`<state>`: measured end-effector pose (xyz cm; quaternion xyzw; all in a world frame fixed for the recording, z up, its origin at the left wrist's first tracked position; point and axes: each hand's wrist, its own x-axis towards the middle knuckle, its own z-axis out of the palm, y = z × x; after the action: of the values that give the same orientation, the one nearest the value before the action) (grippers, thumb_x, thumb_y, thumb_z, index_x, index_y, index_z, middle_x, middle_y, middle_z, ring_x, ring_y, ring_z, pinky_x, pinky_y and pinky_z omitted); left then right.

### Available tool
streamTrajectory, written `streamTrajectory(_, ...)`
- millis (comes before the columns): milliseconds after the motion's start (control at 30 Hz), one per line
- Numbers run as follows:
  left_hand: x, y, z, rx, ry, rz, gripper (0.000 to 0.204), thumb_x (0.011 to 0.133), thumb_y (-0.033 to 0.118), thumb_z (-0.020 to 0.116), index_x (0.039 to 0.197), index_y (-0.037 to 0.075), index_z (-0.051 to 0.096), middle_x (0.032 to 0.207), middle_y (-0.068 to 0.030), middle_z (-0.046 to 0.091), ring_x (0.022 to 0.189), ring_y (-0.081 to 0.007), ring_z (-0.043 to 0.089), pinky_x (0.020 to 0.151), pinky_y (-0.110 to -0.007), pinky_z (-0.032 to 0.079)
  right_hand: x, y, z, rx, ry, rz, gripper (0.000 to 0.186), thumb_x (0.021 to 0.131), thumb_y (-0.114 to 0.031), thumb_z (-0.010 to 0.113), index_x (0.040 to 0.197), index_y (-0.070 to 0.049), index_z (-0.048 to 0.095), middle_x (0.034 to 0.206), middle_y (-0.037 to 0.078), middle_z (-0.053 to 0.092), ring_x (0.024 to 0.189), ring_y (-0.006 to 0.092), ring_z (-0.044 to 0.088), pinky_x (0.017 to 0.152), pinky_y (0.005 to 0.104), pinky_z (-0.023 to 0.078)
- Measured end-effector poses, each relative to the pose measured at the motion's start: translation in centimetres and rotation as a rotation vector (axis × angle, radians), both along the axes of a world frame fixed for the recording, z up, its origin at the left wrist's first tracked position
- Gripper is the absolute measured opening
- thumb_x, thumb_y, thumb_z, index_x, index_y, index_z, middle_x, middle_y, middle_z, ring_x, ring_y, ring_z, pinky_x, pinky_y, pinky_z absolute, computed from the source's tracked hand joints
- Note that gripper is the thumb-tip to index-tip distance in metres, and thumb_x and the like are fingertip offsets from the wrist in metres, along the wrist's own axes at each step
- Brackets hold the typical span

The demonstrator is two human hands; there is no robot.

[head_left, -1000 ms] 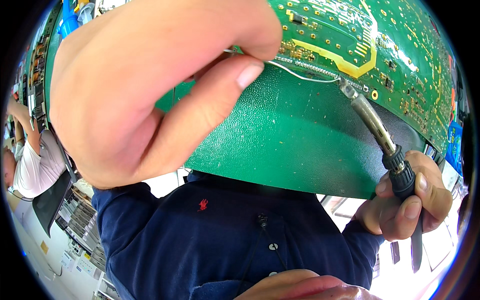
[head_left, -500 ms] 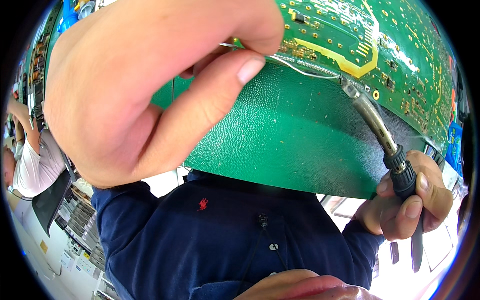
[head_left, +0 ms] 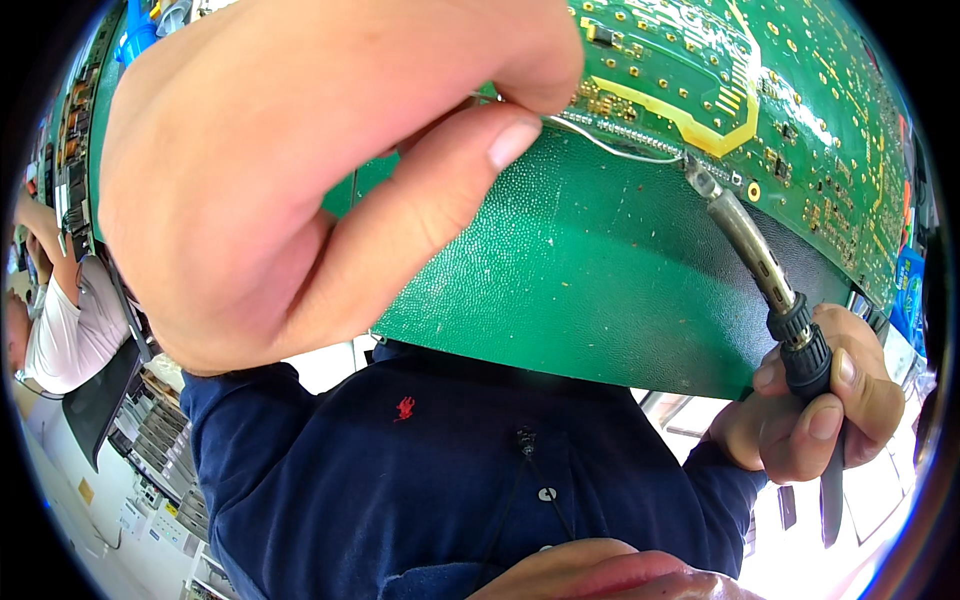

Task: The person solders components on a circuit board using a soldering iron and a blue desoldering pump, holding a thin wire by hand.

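Between thumb and forefinger, my left hand [head_left: 330, 190] pinches a thin silver solder wire [head_left: 622, 154]. The wire runs right, in a slight curve, to the tip of a soldering iron [head_left: 745, 240]. My right hand [head_left: 830, 400] grips the iron's black handle, and the iron tilts up and to the left. Its tip meets a row of small silver pins along the near edge of a green circuit board [head_left: 800, 60]. Part of the board's left side is hidden behind my left hand.
A green mat [head_left: 540, 290] covers the table in front of the board. At the far left another person in a white sleeve [head_left: 75, 335] is seated near circuit boards on a bench. A blue package [head_left: 908, 295] lies at the right edge.
My left hand has shifted slightly to the right, and the solder wire with it, bowing a little more. The iron's tip has barely moved; my right hand keeps its hold.
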<state>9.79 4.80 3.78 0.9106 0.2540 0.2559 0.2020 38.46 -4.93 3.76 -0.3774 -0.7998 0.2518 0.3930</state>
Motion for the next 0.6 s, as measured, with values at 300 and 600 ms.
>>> streamTrajectory(300,0.3,0.0,0.4,0.027,0.054,0.022,0.015,0.075,-0.006,0.062,0.090,-0.007,0.059,0.082,-0.0146,0.064,0.067,-0.0176,0.059,0.064,-0.025,0.046,-1.1,-0.5,-0.6,0.044,0.086,-0.162,0.021,0.087,-0.021,0.044,0.095,-0.002,0.048,0.047,0.006,0.048,0.038,0.0123,0.043,0.037,0.0255,0.031)
streamTrajectory(600,0.2,0.1,0.1,0.021,0.011,0.016,0.014,0.075,-0.007,0.061,0.090,-0.007,0.059,0.083,-0.0150,0.064,0.066,-0.0181,0.060,0.063,-0.025,0.046,-0.1,0.0,0.2,-0.006,-0.010,-0.035,0.030,0.094,-0.027,0.048,0.109,-0.001,0.043,0.052,0.005,0.052,0.037,0.0127,0.045,0.033,0.0242,0.033)
